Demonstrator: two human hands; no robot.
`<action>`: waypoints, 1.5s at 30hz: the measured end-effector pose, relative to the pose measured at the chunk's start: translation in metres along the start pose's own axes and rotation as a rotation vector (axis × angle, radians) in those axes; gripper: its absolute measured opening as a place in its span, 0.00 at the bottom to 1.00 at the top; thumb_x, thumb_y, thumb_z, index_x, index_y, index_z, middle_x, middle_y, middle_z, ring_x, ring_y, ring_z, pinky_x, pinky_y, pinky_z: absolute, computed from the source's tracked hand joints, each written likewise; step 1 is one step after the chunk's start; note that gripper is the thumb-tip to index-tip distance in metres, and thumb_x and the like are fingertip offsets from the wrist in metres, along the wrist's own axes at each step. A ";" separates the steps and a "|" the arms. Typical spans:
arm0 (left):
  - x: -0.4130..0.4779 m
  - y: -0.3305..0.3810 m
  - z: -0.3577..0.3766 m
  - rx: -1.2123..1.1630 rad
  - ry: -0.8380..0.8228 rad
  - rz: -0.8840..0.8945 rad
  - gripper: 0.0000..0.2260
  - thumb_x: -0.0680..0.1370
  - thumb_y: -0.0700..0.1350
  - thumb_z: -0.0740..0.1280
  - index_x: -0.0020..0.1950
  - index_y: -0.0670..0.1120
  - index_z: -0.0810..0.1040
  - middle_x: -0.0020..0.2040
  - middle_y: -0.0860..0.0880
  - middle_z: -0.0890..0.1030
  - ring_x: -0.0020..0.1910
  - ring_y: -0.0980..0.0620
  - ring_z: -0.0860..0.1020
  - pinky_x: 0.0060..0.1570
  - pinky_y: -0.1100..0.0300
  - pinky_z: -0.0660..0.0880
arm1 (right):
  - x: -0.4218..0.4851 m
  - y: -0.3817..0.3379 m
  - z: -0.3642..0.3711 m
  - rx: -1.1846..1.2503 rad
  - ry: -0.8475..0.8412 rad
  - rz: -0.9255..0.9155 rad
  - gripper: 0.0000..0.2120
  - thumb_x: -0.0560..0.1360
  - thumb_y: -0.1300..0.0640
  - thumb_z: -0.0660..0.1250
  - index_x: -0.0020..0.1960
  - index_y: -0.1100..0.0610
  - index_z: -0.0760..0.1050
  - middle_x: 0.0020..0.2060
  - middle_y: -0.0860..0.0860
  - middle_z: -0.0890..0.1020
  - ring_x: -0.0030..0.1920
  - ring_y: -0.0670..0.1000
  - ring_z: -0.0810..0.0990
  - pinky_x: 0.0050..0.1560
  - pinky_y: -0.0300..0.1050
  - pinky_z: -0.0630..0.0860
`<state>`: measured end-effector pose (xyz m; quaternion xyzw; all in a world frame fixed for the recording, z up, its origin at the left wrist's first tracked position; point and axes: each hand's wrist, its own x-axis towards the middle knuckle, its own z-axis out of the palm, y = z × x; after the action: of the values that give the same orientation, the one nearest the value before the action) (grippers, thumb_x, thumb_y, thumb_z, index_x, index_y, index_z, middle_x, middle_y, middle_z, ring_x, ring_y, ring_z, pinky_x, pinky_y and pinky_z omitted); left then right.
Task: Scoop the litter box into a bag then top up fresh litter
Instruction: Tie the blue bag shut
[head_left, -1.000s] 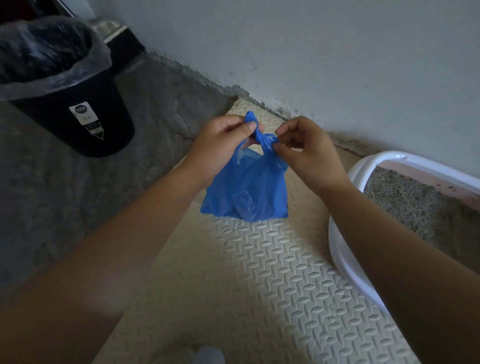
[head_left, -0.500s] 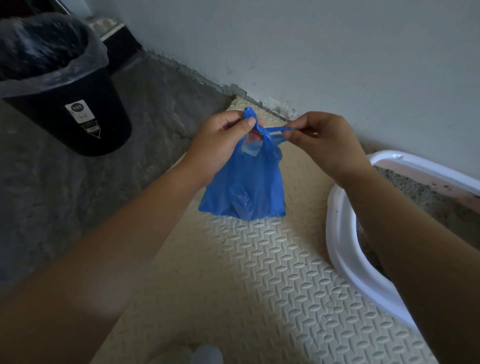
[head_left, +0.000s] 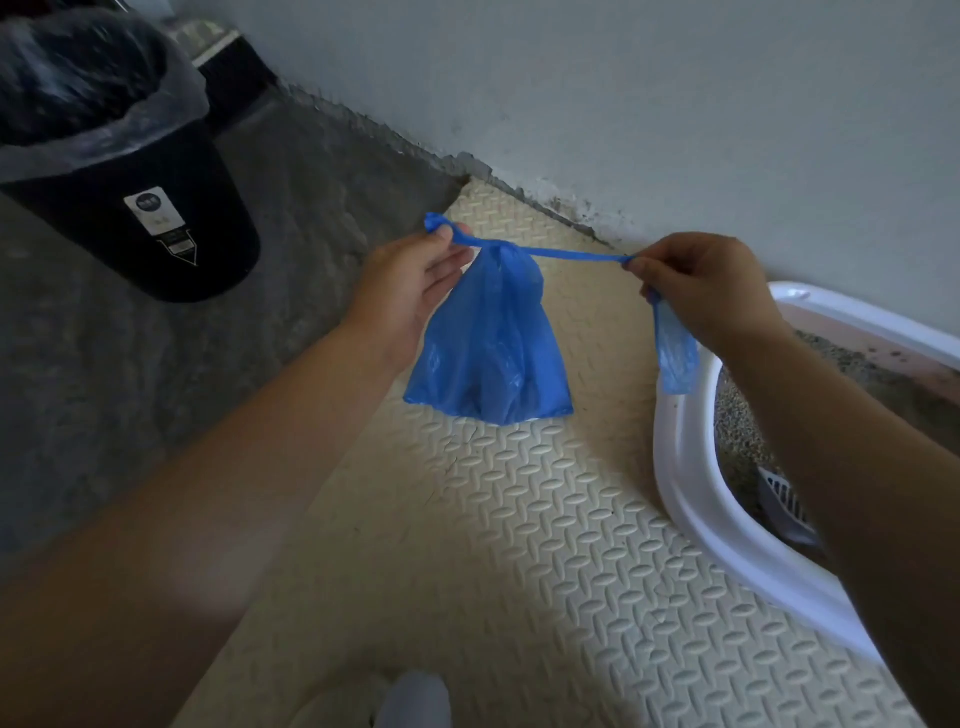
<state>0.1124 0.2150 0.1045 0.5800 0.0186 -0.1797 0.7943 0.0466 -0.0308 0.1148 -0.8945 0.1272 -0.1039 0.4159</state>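
One blue plastic bag (head_left: 488, 343), two hands, one white-rimmed litter box (head_left: 691, 467), one grey slotted scoop (head_left: 784, 506), one black waste bin (head_left: 156, 218) and one cream foam mat (head_left: 519, 545) are counted. The bag is held up above the mat, in the middle of the scene, with its neck cinched shut. One handle end is pinched between the thumb and fingers of the left hand (head_left: 410, 286), just left of the neck. The other handle is drawn out as a taut strip (head_left: 576, 254) to the right hand (head_left: 711, 286), whose curled fingers are closed around it; its loose end hangs below that hand, over the litter box rim.

Compared with half a second ago, the hands are now well apart, the strip between them is much longer and thinner, and the scoop, hidden then, is seen.

The litter box is placed at the right on the mat and is filled with grey litter (head_left: 737, 426). The scoop lies in it beside the right forearm, by which part of the box is covered. The bin, lined with a clear bag, is set far left on the grey concrete floor (head_left: 130, 389). A pale wall (head_left: 675, 104) is seen behind.
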 end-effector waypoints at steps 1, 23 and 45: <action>0.001 -0.002 -0.004 -0.006 0.024 -0.018 0.08 0.81 0.43 0.60 0.48 0.47 0.79 0.46 0.51 0.81 0.48 0.58 0.80 0.55 0.64 0.74 | -0.001 0.005 0.000 -0.005 0.003 0.013 0.05 0.75 0.57 0.68 0.42 0.55 0.81 0.23 0.38 0.77 0.27 0.38 0.74 0.32 0.28 0.68; 0.013 -0.022 -0.078 0.124 0.340 -0.110 0.08 0.81 0.44 0.61 0.46 0.48 0.78 0.47 0.50 0.81 0.54 0.53 0.79 0.63 0.58 0.72 | -0.026 0.050 -0.018 -0.178 0.017 0.226 0.07 0.76 0.54 0.66 0.45 0.55 0.82 0.31 0.46 0.79 0.30 0.42 0.74 0.34 0.35 0.68; 0.012 -0.013 0.021 0.608 -0.122 0.316 0.17 0.75 0.42 0.70 0.63 0.51 0.77 0.41 0.54 0.83 0.44 0.58 0.81 0.53 0.59 0.78 | -0.013 -0.061 0.038 -0.141 -0.006 -0.215 0.09 0.74 0.57 0.67 0.51 0.49 0.83 0.42 0.47 0.77 0.43 0.45 0.75 0.43 0.36 0.69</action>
<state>0.1160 0.1885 0.0964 0.7741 -0.1732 -0.0861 0.6029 0.0542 0.0385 0.1362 -0.9303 0.0362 -0.1359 0.3386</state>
